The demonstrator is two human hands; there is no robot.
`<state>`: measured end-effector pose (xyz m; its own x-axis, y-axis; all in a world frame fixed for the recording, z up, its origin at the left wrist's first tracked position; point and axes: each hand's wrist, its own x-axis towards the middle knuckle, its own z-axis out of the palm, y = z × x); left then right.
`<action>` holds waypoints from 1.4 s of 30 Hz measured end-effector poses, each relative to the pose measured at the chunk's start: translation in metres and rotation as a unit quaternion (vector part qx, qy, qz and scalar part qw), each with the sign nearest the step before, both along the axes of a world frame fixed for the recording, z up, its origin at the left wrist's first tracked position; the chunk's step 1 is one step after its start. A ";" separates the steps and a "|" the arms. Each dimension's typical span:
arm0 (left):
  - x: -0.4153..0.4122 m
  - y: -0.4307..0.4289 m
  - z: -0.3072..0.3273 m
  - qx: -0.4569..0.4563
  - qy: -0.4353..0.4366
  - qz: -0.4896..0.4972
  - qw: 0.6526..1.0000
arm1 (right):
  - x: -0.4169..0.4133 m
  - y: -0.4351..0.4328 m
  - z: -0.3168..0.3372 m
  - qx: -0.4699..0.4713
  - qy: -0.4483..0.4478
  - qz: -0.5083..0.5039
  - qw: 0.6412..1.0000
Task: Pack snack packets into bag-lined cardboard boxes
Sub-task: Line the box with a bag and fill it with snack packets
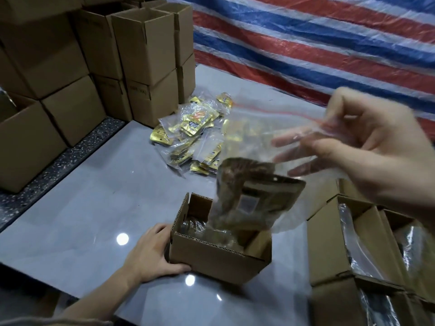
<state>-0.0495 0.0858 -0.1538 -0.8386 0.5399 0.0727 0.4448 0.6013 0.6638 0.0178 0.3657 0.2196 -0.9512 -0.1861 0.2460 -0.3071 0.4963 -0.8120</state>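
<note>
1. Fingers of the right hand show spread and blurred through a clear zip bag; the hand pinches the bag near its red seal.
2. Brownish snack packets sag in the bag's bottom, right at the mouth of the open cardboard box.
3. The left hand grips the box's left wall, thumb along the front face.
4. Beyond the box, gold packets lie heaped on the grey table.
5. Bag-lined boxes stand to the box's right, and stacked boxes beyond it to the left.

Bare tabletop between cartons and box
</note>
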 end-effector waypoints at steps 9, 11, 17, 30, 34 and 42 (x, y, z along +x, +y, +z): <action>0.000 0.000 0.001 0.001 -0.005 0.002 1.000 | 0.010 -0.037 -0.078 0.023 -0.086 0.006 0.996; 0.000 0.000 0.000 -0.002 -0.003 -0.002 1.000 | 0.014 -0.040 -0.093 0.040 -0.088 0.007 0.995; 0.000 0.001 0.002 -0.001 0.000 -0.004 1.000 | 0.006 -0.034 -0.110 -0.112 -0.179 -0.004 0.977; 0.001 0.000 0.005 0.002 -0.012 -0.001 1.000 | -0.016 -0.013 -0.174 0.143 -0.108 -0.134 0.975; 0.001 0.001 0.007 0.006 -0.013 -0.005 1.000 | 0.001 -0.026 -0.175 0.280 -0.001 -0.014 0.960; 0.000 0.002 0.004 -0.005 -0.004 -0.009 1.000 | 0.002 -0.027 -0.173 0.318 -0.142 0.123 0.929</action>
<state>-0.0499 0.0874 -0.1495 -0.8296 0.5551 0.0607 0.4500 0.6003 0.6611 0.0194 0.3390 0.0465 -0.8700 -0.4287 -0.2437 -0.2930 0.8469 -0.4438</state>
